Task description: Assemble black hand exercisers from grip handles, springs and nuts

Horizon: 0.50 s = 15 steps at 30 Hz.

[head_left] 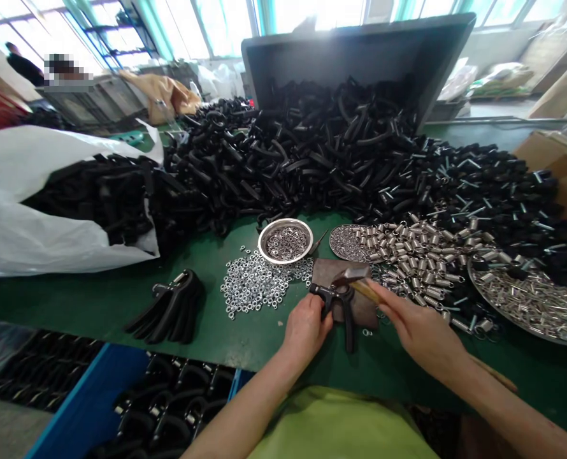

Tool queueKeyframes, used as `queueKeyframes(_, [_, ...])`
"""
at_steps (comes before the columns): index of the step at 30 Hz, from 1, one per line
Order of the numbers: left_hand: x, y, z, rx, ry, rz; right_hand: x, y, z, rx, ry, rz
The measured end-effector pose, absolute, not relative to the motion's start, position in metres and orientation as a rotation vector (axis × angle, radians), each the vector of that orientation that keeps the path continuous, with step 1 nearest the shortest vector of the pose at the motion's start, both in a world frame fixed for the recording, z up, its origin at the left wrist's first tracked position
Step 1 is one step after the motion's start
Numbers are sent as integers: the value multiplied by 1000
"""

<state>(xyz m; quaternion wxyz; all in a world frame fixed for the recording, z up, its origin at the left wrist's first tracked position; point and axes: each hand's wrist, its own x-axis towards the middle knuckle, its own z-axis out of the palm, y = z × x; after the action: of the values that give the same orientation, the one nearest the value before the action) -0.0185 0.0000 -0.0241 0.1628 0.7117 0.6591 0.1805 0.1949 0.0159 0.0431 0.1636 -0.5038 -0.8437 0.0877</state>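
Note:
My left hand (306, 324) is closed around one handle of a black hand grip strengthener (349, 328). The grip's top end rests on a flat dark metal block (367, 313); one handle points toward me. In my right hand (415, 328) is a hammer (351, 275), gripped by its wooden handle. Its head is at the top of the grip, and I cannot tell whether they touch. Left of the block lie many loose nuts (252, 284), with a steel bowl (286, 260) of small metal parts behind them. Metal springs (420, 255) are heaped to the right.
Black handles (302, 153) pile up across the back, spilling from a grey bin (360, 57) and a white sack (64, 223). Several assembled grips (173, 312) lie at left. A tray of pins (536, 303) stands right. Blue crates (87, 395) hold grips below the table edge.

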Motion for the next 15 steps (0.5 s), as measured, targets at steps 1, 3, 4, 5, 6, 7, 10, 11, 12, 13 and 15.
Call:
queueKeyframes(1, [-19, 0, -25, 2023, 1889, 516, 194, 20, 49, -1425, -2316, 238])
queueKeyframes(3, [-19, 1, -25, 2015, 1897, 509, 192, 28, 52, -1426, -2203, 200])
queueKeyframes(4, [-19, 1, -25, 2013, 1897, 505, 191, 32, 49, -1453, -2209, 186])
queueKeyframes(5, [-19, 1, -25, 2013, 1894, 501, 191, 37, 44, -1497, -2252, 184])
queueKeyframes(6, [-19, 1, -25, 2012, 1887, 500, 191, 41, 38, -1538, -2316, 198])
queueKeyframes(7, [-19, 2, -25, 2009, 1881, 500, 192, 44, 32, -1569, -2377, 221])
queueKeyframes(10, [-19, 4, -24, 1974, 1885, 505, 199, 45, 21, -1572, -2401, 255])
queueKeyframes(11, [-20, 4, -24, 1957, 1887, 508, 203, 40, 20, -1550, -2364, 230])
queueKeyframes(12, [-21, 5, -22, 1940, 1885, 513, 210, 33, 20, -1525, -2325, 187])
queueKeyframes(13, [-24, 5, -20, 1923, 1882, 522, 219, 24, 19, -1494, -2295, 143])
queueKeyframes(15, [-38, 5, -12, 1882, 1890, 564, 243, 2, 9, -1420, -2256, 60])
